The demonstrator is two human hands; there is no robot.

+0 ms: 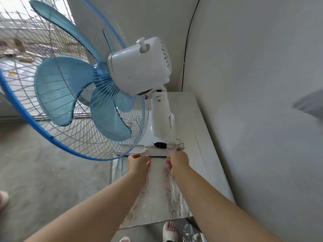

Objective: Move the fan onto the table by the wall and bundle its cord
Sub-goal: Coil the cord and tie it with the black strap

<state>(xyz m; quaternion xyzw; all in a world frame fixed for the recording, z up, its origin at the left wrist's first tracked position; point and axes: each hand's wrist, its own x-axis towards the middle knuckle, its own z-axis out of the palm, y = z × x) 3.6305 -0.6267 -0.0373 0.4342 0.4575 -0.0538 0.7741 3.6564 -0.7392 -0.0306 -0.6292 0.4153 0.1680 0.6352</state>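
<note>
A white fan with blue blades and a blue-rimmed wire cage stands upright on the table beside the wall. Its white cord lies coiled on the fan's base, the black plug on top of the coil. My left hand grips the near edge of the base at its left end. At the right end of that edge, by the cord, my right hand has its fingers curled; whether they hold the base or the cord is hidden.
The grey wall runs along the table's right side and meets a back wall in the corner. Concrete floor lies to the left. The fan's cage overhangs the table's left edge. My feet in slippers show below the table's near edge.
</note>
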